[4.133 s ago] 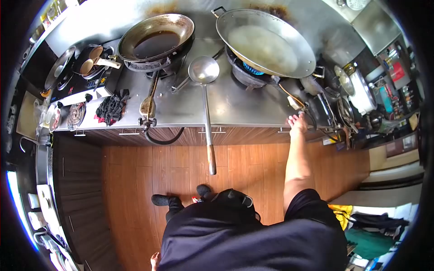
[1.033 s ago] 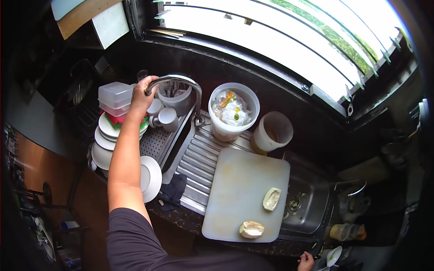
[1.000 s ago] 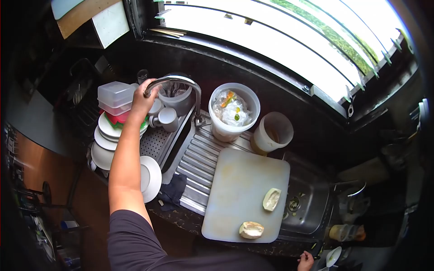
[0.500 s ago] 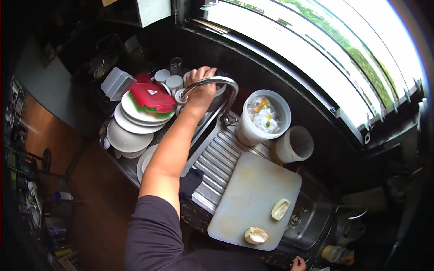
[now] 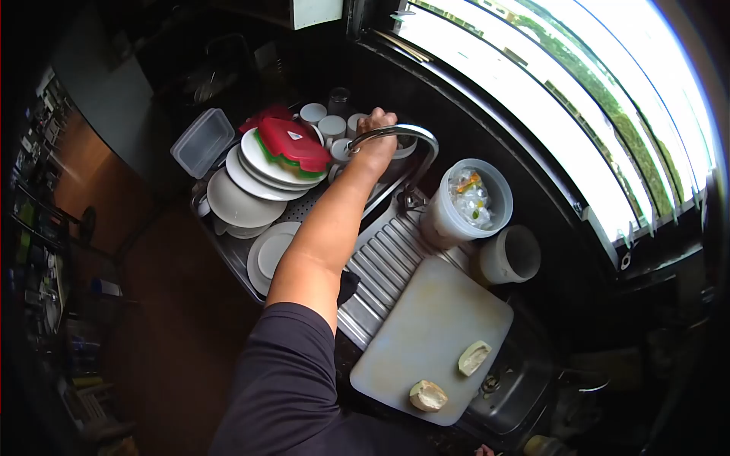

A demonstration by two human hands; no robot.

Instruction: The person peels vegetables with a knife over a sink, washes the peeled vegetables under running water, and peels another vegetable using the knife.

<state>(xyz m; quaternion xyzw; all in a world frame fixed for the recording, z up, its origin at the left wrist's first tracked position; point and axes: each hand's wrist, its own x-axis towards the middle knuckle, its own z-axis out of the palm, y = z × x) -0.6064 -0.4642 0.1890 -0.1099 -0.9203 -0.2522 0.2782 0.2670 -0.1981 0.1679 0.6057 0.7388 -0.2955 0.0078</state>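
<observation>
My left hand (image 5: 378,135) reaches far forward behind the curved chrome faucet (image 5: 423,146), among the dishes. Its fingers are curled downward, and whatever they hold is hidden. Several white cups (image 5: 331,127) stand just left of it, and a round dish (image 5: 405,146) shows at its right. Only a sliver of my right hand (image 5: 484,451) appears at the bottom edge; its fingers are mostly cut off. Nearest to it is the white cutting board (image 5: 433,334), carrying two pale, hollowed vegetable or fruit pieces, one piece (image 5: 428,396) lower and another piece (image 5: 475,358) at the right.
Stacked white plates (image 5: 247,199) fill the left side, with a red lid (image 5: 293,143) on top. A clear plastic container (image 5: 204,142) leans behind them. Beside the ribbed steel drainboard (image 5: 384,254) stand a bucket of scraps (image 5: 498,199) and another tub (image 5: 511,254). The sink (image 5: 517,391) lies right.
The view has shifted, so the counter things appear further right. My left hand stays by the cups, its fingers more curled. My right hand has slipped mostly out of view at the bottom.
</observation>
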